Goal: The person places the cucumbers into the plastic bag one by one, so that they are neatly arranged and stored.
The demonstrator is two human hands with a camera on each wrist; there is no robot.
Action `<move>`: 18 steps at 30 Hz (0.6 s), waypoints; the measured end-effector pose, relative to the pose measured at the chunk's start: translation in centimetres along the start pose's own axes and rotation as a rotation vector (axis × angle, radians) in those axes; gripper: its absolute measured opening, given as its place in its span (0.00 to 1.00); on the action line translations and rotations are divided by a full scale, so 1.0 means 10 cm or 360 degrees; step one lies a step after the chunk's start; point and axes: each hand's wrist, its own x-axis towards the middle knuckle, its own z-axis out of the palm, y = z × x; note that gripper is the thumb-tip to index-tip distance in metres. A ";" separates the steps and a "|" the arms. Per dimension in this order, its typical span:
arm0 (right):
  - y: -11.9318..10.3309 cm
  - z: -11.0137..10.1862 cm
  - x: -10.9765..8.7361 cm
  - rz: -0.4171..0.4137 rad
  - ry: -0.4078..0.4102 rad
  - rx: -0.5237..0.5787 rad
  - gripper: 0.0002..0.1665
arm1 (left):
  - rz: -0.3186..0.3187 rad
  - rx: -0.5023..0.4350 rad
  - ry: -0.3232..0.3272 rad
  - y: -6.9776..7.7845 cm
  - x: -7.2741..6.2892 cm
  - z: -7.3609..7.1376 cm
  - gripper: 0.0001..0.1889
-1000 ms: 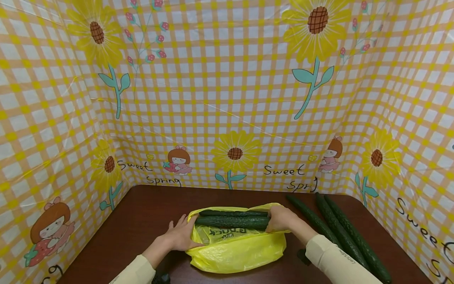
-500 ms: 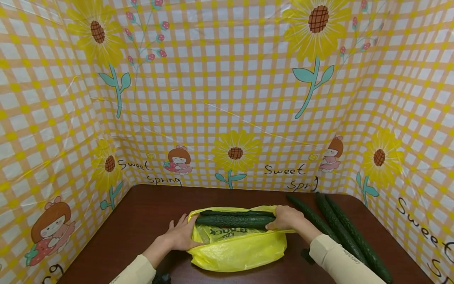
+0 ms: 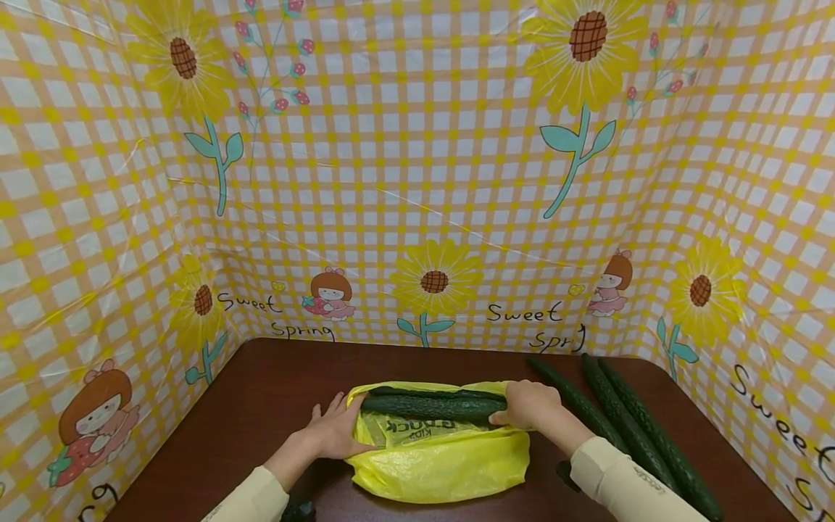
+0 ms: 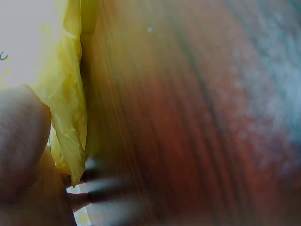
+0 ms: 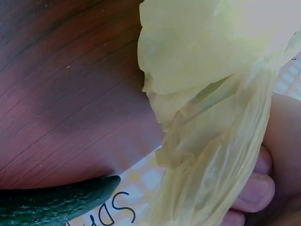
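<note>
A yellow plastic bag (image 3: 443, 471) lies on the table with its mouth spread upward, dark print showing inside. Dark green cucumbers (image 3: 430, 406) lie side by side in the mouth. At its left end my left hand (image 3: 333, 431) holds the rim, thumb along the front edge and fingers spread behind. My right hand (image 3: 531, 406) grips the right end of the mouth, its thumb over the cucumber's end. In the right wrist view the bag's film (image 5: 202, 141) is drawn into folds beside the curled fingers (image 5: 254, 193). The cucumbers' right tips are hidden by that hand.
Three long cucumbers (image 3: 636, 428) lie slantwise on the dark brown table (image 3: 274, 377) at the right, partly behind the right sleeve (image 3: 620, 471). A checked, flower-printed cloth (image 3: 365, 217) rises behind and at both sides. Small black objects (image 3: 300, 510) sit near the sleeves.
My right hand has shifted slightly to the right with the bag's edge, and the front cucumber shows farther right. The rear cucumber shows less. My left hand has stayed nearly still.
</note>
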 end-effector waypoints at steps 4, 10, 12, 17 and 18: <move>-0.05 -0.01 -0.05 -0.0020 -0.0011 -0.0034 0.22 | 0.0004 0.0007 0.0008 -0.03 0.03 0.02 0.56; -0.08 -0.01 -0.10 -0.0082 -0.0009 -0.0082 0.22 | 0.0040 0.0019 0.0039 -0.11 0.11 0.09 0.56; -0.08 -0.01 -0.11 -0.0103 0.0005 -0.0097 0.21 | 0.0059 0.0017 0.0053 -0.13 0.13 0.11 0.56; -0.07 0.02 -0.14 -0.0148 0.0033 -0.0089 0.21 | 0.0068 0.0015 0.0064 -0.17 0.16 0.13 0.57; -0.06 0.02 -0.14 -0.0158 0.0034 -0.0077 0.20 | 0.0065 0.0020 0.0064 -0.16 0.16 0.13 0.56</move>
